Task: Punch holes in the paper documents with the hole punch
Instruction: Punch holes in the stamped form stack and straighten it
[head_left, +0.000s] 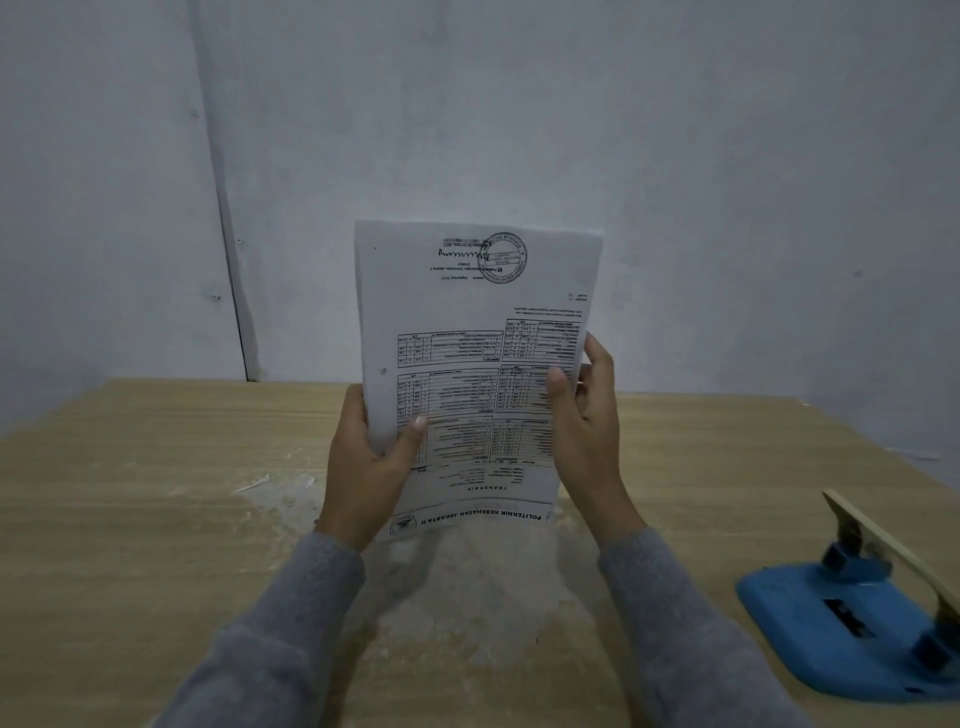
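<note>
In the middle of the frame, a person holds a stack of papers (467, 364) upright above a wooden table (156, 467), printed side toward the camera and the text upside down. The left hand (363, 467) grips the stack's lower left edge, thumb curled over the front sheet and fingers hidden behind. The right hand (587, 415) holds the right edge the same way — thumb pressed on the front, fingers wrapped behind the sheets. A small punched hole shows near the left margin of the top page. The blue hole punch (852, 618) sits on the table at the lower right of the frame, well apart from the papers, its lever raised. Both arms wear grey sleeves (270, 639). A pale wall (727, 156) fills the upper frame.
</note>
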